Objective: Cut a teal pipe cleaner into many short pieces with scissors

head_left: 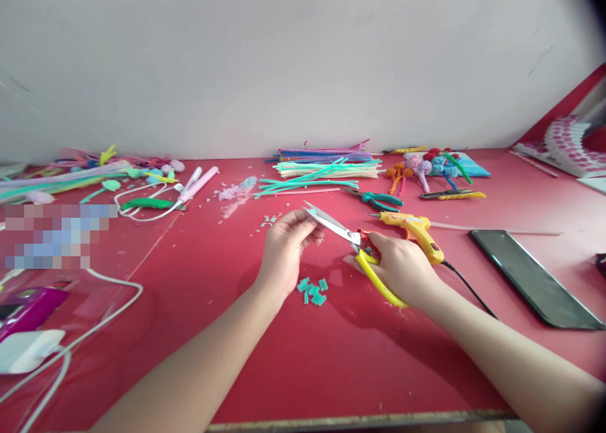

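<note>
Two hands: at tabletop (426, 370) centre.
Right hand (402, 266): closed through yellow scissors (353, 243) handles; blades slightly parted, tips toward 10 o'clock.
Left hand (286, 247): fingertips pinched beside blade tips; piece held too small to tell.
Cut teal bits (313, 291): at 6 o'clock of left hand; light, fuzzy, soft, likely to scatter; pinch singly.

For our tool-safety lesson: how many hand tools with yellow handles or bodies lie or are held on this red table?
3: scissors in the right hand; glue gun just behind it; cutter farther back. Others may hide among the clutter.
</note>
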A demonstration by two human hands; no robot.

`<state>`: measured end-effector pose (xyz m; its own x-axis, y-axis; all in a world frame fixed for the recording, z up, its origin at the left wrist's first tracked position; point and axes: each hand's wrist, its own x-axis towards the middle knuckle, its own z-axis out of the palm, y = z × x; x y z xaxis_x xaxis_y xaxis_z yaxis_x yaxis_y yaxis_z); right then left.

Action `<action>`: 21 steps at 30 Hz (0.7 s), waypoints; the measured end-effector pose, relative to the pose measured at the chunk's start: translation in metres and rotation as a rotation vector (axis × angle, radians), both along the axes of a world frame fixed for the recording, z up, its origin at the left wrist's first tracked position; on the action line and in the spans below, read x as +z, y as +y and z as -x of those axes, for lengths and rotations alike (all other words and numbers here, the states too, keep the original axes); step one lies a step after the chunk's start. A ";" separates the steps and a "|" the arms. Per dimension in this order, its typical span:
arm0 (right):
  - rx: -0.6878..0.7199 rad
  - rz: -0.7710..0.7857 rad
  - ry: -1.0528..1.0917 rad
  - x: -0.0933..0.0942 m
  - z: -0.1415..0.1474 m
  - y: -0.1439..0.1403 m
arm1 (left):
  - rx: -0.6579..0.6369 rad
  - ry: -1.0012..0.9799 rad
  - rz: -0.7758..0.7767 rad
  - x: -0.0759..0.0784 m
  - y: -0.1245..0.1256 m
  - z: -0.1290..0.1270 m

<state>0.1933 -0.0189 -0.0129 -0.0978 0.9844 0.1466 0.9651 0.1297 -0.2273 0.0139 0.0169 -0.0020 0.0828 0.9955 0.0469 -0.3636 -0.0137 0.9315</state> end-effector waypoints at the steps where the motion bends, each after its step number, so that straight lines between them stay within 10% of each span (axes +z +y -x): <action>1: 0.002 -0.003 -0.007 0.000 0.001 0.000 | -0.001 -0.008 -0.007 0.000 0.000 0.000; 21: 0.015 -0.022 -0.022 0.000 0.001 -0.001 | -0.027 -0.016 -0.033 0.005 0.001 0.003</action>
